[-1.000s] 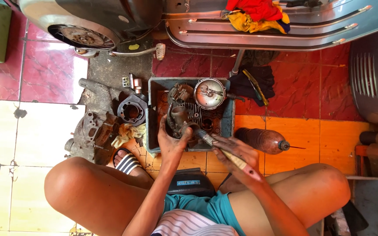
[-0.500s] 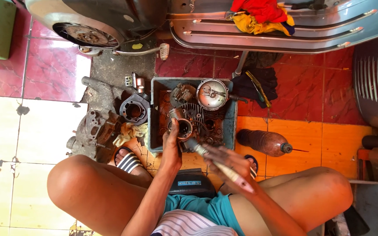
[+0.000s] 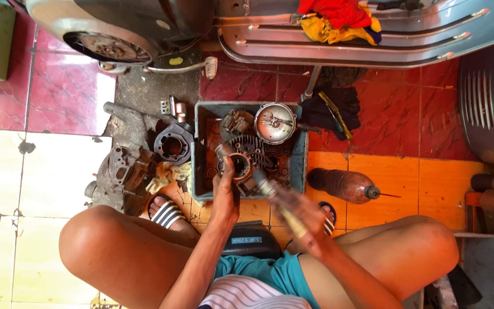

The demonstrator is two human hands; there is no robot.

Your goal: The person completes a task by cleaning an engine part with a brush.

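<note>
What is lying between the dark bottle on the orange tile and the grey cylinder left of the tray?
In the head view, the grey tray of engine parts lies between the bottle and the cylinder.

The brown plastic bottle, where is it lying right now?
Head view: the brown bottle lies on its side on the orange tiles, just right of the grey tray, beyond the person's right hand.

Greasy ring-shaped engine part (image 3: 236, 166) held tilted above grey tray (image 3: 199, 150).

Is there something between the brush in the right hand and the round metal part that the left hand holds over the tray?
Nothing visible stands between them. The left hand holds the round metal part over the grey tray. The right hand holds the brush, blurred, its tip right beside the part; whether it touches is unclear.
</note>
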